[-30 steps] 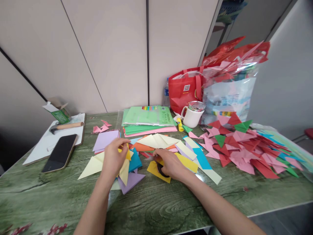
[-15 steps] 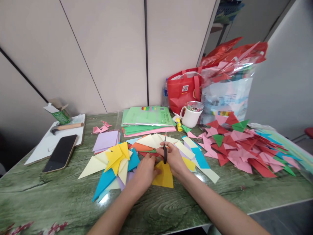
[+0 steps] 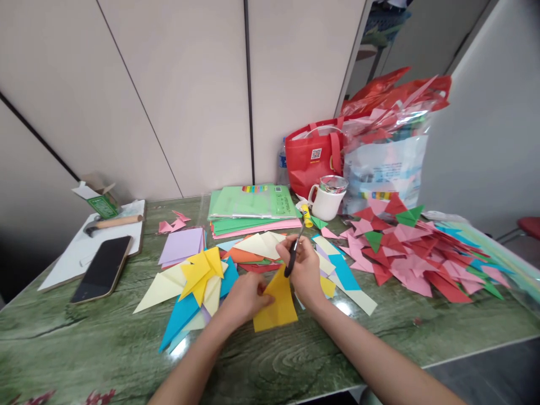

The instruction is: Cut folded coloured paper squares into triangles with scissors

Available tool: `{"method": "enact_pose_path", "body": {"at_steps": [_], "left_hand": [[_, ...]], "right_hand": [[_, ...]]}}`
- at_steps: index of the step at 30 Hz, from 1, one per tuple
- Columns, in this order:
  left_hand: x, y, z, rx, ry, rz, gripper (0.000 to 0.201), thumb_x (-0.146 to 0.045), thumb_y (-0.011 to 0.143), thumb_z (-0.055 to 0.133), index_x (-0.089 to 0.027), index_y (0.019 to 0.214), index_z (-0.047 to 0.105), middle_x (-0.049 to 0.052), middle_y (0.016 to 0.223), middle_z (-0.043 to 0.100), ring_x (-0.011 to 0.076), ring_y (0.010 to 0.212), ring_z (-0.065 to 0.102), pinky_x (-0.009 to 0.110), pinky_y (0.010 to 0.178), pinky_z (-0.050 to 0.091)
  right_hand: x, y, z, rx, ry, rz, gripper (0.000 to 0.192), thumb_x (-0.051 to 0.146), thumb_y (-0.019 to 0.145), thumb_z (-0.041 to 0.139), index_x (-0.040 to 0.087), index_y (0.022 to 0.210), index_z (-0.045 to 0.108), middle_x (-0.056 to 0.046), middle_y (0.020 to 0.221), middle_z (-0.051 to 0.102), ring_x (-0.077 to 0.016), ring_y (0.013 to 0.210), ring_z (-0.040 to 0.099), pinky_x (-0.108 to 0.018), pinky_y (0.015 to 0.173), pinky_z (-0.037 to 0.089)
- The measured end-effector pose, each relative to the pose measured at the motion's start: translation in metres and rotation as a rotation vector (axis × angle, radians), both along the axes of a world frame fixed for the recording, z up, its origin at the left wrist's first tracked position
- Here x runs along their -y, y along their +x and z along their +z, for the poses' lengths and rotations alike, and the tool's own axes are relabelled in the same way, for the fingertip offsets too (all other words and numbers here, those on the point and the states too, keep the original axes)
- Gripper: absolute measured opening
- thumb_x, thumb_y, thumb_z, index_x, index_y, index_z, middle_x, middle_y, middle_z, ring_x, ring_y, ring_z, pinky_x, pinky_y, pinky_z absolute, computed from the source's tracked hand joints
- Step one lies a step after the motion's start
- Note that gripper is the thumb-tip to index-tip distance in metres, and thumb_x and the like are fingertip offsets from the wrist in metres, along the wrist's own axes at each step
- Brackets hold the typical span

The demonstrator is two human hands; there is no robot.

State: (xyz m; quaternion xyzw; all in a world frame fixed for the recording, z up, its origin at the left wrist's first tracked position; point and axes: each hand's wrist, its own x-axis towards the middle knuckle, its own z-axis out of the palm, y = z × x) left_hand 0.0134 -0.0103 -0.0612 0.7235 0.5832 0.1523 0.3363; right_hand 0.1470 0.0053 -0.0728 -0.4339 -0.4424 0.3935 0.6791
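My left hand (image 3: pixel 244 296) pinches the left edge of a folded yellow paper triangle (image 3: pixel 277 304) and holds it just above the green table (image 3: pixel 84 343). My right hand (image 3: pixel 304 269) grips black-handled scissors (image 3: pixel 294 253), blades pointing up and away, right above the triangle's top corner. A folded yellow paper shape (image 3: pixel 201 272) lies on a heap of cream, blue and purple folded papers to the left of my hands.
A big pile of pink, red and green folded triangles (image 3: pixel 413 253) covers the right side. Behind my hands stand a stack of coloured paper (image 3: pixel 253 208), a white mug (image 3: pixel 327 198), a glue stick (image 3: pixel 306 215) and bags (image 3: pixel 363 152). A phone (image 3: pixel 102 269), hammer (image 3: pixel 110 224) and small box lie at left.
My left hand let go of the yellow folded shape and came over to the yellow triangle. My right hand picked the scissors up off the table and raised them, tilting the blades to the right.
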Motion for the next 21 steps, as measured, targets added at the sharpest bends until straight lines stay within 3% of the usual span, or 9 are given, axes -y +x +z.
{"method": "enact_pose_path", "body": {"at_steps": [2,5,8,10,15,17,21], "left_hand": [[-0.002,-0.004,0.008,0.083,-0.005,0.038,0.009,-0.023,0.069,0.057,-0.017,0.063,0.057,-0.005,0.048,0.049,0.0111,0.042,0.047,0.022,0.042,0.031],[-0.005,-0.008,0.016,0.281,0.029,0.165,0.023,-0.035,0.080,0.045,-0.015,0.084,0.058,-0.007,0.044,0.047,0.0098,0.032,0.040,0.021,0.036,0.031],[-0.007,-0.011,0.018,0.528,0.149,0.287,0.025,-0.039,0.075,0.056,-0.015,0.072,0.059,-0.005,0.047,0.050,0.0091,0.038,0.044,0.020,0.038,0.033],[-0.007,-0.013,0.018,0.571,0.189,0.296,0.029,-0.040,0.072,0.060,-0.015,0.058,0.058,-0.003,0.049,0.052,0.0090,0.043,0.046,0.020,0.042,0.036],[-0.007,-0.017,0.020,0.759,0.035,0.254,0.031,-0.042,0.069,0.065,-0.014,0.054,0.062,0.000,0.056,0.061,0.0129,0.048,0.057,0.025,0.053,0.048],[-0.007,-0.016,0.020,0.861,-0.037,0.301,0.030,-0.040,0.064,0.070,-0.013,0.053,0.062,0.001,0.055,0.061,0.0138,0.045,0.058,0.027,0.052,0.049],[-0.007,-0.014,0.018,0.994,0.023,0.429,0.030,-0.039,0.061,0.073,-0.012,0.052,0.062,0.001,0.051,0.062,0.0154,0.046,0.060,0.027,0.049,0.051]], "right_hand": [[0.000,0.000,0.002,-0.007,0.004,-0.001,0.028,0.034,0.069,0.068,0.020,0.085,0.050,-0.001,0.081,0.057,-0.0162,0.076,0.056,-0.030,0.071,0.045],[0.001,-0.001,0.003,-0.017,-0.014,0.099,0.036,0.031,0.062,0.074,0.020,0.087,0.051,-0.001,0.084,0.057,-0.0165,0.077,0.056,-0.029,0.068,0.047],[0.002,-0.001,0.001,-0.057,-0.066,0.207,0.039,0.028,0.060,0.076,0.021,0.090,0.051,0.003,0.072,0.054,-0.0128,0.063,0.053,-0.024,0.057,0.045],[0.002,-0.001,-0.001,-0.091,-0.074,0.228,0.037,0.027,0.062,0.075,0.021,0.090,0.052,0.004,0.069,0.054,-0.0113,0.060,0.051,-0.022,0.054,0.044],[0.001,0.002,0.002,-0.094,-0.051,0.212,0.037,0.026,0.062,0.075,0.021,0.092,0.055,0.004,0.070,0.056,-0.0100,0.057,0.051,-0.021,0.053,0.043],[0.001,0.002,0.004,-0.103,-0.053,0.203,0.040,0.026,0.061,0.075,0.022,0.095,0.054,0.004,0.071,0.057,-0.0102,0.058,0.053,-0.021,0.054,0.044],[0.004,-0.002,0.002,-0.119,-0.091,0.282,0.055,0.026,0.058,0.078,0.023,0.105,0.048,0.004,0.071,0.061,-0.0126,0.059,0.058,-0.023,0.054,0.047]]}}
